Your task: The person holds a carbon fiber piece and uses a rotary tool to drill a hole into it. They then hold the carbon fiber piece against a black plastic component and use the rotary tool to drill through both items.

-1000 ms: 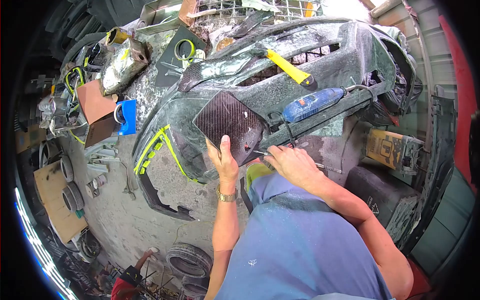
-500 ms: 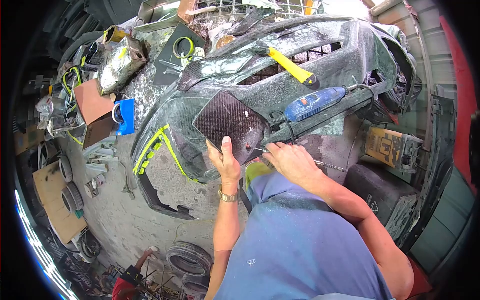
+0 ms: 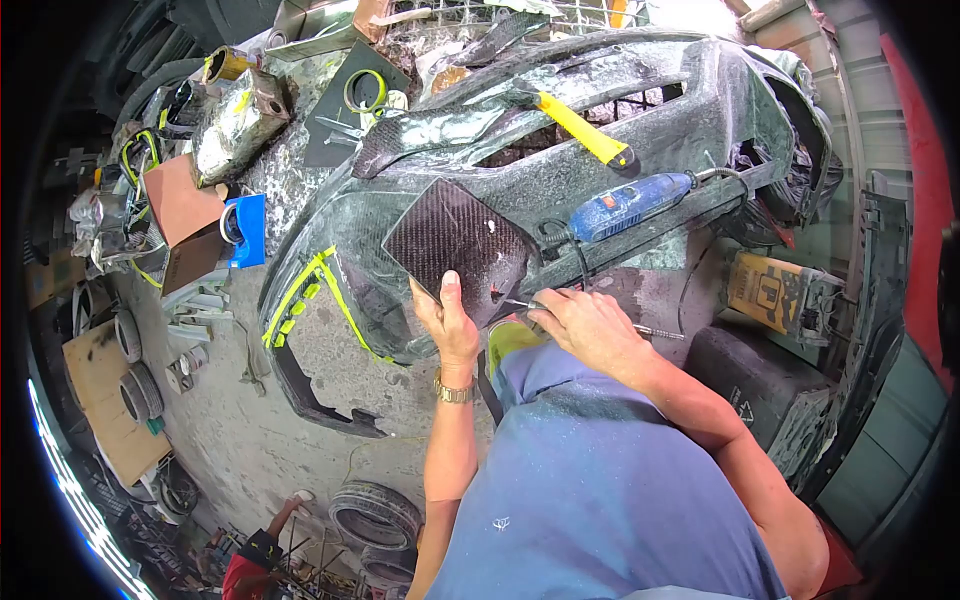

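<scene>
My left hand [image 3: 452,325] grips the lower edge of a dark, woven-textured carbon fibre panel [image 3: 455,235], thumb on its face. Near the panel's lower right corner there is a small hole with a reddish spot. My right hand [image 3: 597,325] is closed round a slim rotary tool handpiece [image 3: 538,305], mostly hidden by the fingers. Its thin bit points left, the tip right at the hole. A metal flexible shaft [image 3: 660,332] comes out behind the right hand. The blue rotary tool body [image 3: 630,206] lies on the bumper just beyond.
A large dusty car bumper [image 3: 720,110] spreads across the front, with a yellow-handled tool [image 3: 585,130] on it. Green tape [image 3: 366,90] and a blue tape dispenser [image 3: 247,230] are at left. A black bin [image 3: 760,385] stands at right; tyres [image 3: 375,515] and another person [image 3: 255,565] are lower left.
My right hand has shifted slightly right with the handpiece, and a little more of the thin bit shows. My left hand keeps its grip on the panel.
</scene>
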`<state>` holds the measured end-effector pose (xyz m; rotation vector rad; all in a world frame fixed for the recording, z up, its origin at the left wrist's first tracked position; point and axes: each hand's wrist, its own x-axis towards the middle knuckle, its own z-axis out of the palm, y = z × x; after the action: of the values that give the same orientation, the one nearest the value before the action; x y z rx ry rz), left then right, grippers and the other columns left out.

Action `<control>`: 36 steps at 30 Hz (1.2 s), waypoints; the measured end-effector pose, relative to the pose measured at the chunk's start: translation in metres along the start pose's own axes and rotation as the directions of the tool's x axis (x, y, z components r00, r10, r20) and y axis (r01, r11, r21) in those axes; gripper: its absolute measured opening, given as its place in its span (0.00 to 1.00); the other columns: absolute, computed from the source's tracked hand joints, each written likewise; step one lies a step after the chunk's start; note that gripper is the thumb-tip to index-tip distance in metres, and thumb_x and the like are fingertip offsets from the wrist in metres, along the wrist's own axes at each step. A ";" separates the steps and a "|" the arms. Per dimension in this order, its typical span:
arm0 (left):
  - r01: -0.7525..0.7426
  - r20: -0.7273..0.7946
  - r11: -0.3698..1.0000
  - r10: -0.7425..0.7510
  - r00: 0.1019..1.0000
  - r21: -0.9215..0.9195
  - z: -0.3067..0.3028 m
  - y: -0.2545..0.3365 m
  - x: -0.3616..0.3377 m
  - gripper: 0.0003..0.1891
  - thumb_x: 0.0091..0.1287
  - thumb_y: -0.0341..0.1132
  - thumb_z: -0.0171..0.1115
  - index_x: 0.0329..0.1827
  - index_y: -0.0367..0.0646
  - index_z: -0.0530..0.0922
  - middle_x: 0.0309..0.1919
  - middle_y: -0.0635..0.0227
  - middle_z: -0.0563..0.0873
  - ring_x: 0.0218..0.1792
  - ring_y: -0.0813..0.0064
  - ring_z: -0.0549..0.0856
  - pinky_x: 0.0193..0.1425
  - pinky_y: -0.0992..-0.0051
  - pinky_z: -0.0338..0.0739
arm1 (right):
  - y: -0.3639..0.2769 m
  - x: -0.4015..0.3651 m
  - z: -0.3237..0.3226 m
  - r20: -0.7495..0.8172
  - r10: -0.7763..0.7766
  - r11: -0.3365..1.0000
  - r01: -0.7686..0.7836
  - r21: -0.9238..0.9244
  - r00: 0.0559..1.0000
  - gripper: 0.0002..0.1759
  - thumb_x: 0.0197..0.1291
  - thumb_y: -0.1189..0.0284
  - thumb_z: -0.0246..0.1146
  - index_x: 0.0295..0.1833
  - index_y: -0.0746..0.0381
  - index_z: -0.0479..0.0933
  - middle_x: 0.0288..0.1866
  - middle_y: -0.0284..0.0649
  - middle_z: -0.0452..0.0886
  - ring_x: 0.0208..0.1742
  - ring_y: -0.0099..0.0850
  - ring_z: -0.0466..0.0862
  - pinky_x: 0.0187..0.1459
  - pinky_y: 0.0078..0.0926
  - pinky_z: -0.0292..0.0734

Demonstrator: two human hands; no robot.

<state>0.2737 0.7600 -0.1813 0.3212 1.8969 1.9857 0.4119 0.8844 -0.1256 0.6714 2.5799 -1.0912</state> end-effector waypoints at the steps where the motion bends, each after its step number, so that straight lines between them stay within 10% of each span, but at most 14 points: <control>1: 0.000 -0.007 1.000 0.000 1.000 0.009 0.000 0.000 0.000 0.27 0.72 0.31 0.55 0.71 0.26 0.63 0.65 0.56 0.74 0.61 0.69 0.74 0.70 0.71 0.65 | 0.001 0.000 0.002 0.000 0.000 1.000 0.000 0.000 1.000 0.16 0.71 0.60 0.57 0.46 0.63 0.75 0.39 0.51 0.84 0.39 0.54 0.86 0.40 0.50 0.81; 36: 0.014 -0.118 1.000 -0.016 0.993 -0.018 -0.015 -0.022 -0.005 0.27 0.73 0.32 0.55 0.73 0.32 0.64 0.66 0.58 0.75 0.62 0.68 0.75 0.70 0.70 0.67 | 0.002 -0.003 0.021 -0.071 0.054 0.995 -0.047 0.092 0.996 0.15 0.73 0.60 0.55 0.45 0.63 0.73 0.35 0.54 0.83 0.38 0.55 0.85 0.38 0.52 0.79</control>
<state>0.2741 0.7449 -0.2038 0.1880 1.9460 2.0517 0.4169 0.8692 -0.1394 0.8074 2.5721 -1.1939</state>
